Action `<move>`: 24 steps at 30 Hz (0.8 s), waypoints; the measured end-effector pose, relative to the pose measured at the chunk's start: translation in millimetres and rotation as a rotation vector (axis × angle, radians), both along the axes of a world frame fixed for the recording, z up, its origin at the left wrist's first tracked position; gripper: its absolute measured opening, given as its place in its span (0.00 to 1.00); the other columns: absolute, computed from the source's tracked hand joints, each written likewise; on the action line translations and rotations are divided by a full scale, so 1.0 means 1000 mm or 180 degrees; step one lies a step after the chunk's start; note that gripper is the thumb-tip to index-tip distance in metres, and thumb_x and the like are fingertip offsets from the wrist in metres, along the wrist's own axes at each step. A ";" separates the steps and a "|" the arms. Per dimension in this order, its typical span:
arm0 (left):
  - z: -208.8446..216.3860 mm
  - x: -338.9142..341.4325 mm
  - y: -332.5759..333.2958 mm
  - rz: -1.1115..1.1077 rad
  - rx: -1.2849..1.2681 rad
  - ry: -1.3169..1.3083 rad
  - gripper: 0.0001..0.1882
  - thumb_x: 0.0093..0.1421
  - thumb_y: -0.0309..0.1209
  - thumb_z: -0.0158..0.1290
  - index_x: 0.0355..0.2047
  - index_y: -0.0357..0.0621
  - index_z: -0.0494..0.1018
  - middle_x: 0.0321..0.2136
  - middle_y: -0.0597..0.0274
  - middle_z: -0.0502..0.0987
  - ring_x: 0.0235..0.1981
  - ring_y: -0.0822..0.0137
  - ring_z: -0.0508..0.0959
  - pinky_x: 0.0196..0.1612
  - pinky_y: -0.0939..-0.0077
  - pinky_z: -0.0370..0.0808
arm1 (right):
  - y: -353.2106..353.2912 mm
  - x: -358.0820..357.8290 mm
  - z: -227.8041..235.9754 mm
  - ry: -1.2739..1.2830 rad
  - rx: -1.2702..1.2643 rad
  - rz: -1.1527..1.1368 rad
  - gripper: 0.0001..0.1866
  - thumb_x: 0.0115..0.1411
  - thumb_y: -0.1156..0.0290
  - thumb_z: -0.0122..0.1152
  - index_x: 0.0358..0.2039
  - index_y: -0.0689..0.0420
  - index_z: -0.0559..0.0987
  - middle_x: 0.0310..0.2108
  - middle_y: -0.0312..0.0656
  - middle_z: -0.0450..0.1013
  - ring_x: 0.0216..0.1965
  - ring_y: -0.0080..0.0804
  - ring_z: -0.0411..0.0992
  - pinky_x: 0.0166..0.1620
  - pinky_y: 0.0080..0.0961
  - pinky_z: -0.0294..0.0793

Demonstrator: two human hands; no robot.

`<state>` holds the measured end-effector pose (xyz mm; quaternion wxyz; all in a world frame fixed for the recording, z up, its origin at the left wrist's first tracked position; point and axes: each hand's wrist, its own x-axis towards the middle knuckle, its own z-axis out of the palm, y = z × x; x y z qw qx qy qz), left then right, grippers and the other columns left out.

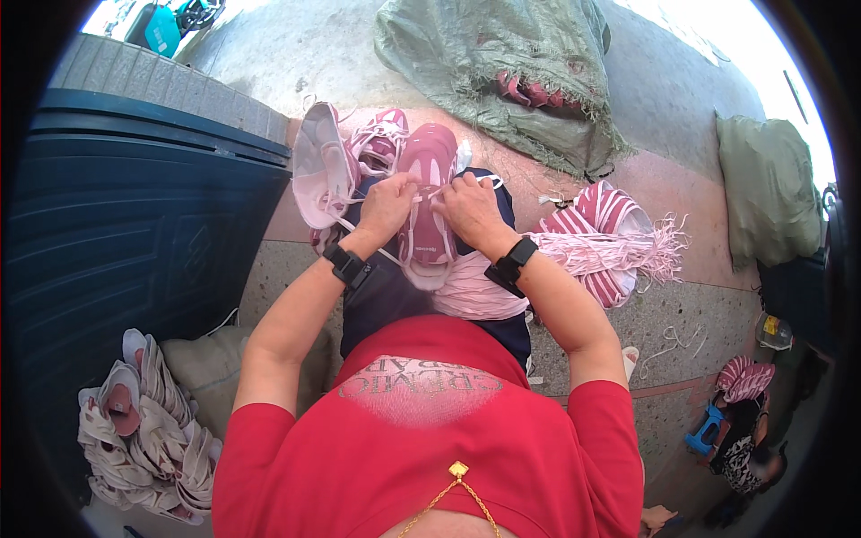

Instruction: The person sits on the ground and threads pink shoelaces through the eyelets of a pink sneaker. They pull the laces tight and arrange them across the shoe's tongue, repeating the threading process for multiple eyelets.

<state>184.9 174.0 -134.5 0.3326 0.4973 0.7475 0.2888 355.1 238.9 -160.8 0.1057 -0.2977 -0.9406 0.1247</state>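
Observation:
A pink shoe upper (430, 235) with pale side panels lies lengthwise over my lap, toe end pointing away. Across its middle, my left hand (387, 211) pinches a thin pale lace (429, 190) with its fingers closed. Close by on the other side, my right hand (473, 212) is closed in a pinch at the same lace; the exact fingertip grip is small and partly hidden. A thick bundle of pale pink laces (480, 289) runs over my lap to the right. Beyond my left hand stand a laced pink-and-white upper (380, 142) and a pale upper (320, 170).
Striped pink uppers (610, 208) lie at the right under the lace bundle. A green woven sack (502, 54) lies ahead; another sack (767, 188) stands far right. A dark blue door (134, 215) flanks my left, with stacked whitish uppers (148, 439) below. Another person (749, 457) is lower right.

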 end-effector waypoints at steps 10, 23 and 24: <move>-0.006 0.041 0.013 -0.0940 -0.0305 0.1936 0.12 0.54 0.39 0.52 0.25 0.42 0.75 0.23 0.49 0.77 0.26 0.51 0.79 0.29 0.59 0.76 | 0.029 0.002 -0.007 -0.0303 -0.0880 0.0530 0.10 0.49 0.68 0.54 0.29 0.57 0.80 0.34 0.46 0.74 0.42 0.44 0.70 0.43 0.44 0.68; -0.025 0.041 -0.002 -0.0916 0.0142 0.2223 0.08 0.58 0.32 0.46 0.30 0.41 0.70 0.28 0.50 0.76 0.31 0.53 0.79 0.30 0.60 0.76 | 0.007 0.002 -0.008 -0.0255 -0.0436 0.0238 0.09 0.50 0.71 0.54 0.32 0.57 0.78 0.32 0.44 0.72 0.41 0.43 0.69 0.43 0.42 0.65; -0.026 0.041 -0.003 -0.0909 0.0178 0.2226 0.08 0.58 0.33 0.46 0.30 0.41 0.70 0.28 0.50 0.76 0.31 0.53 0.79 0.30 0.59 0.76 | 0.007 0.002 -0.008 -0.0250 -0.0403 0.0256 0.10 0.50 0.71 0.53 0.33 0.57 0.77 0.32 0.44 0.72 0.40 0.44 0.68 0.43 0.42 0.65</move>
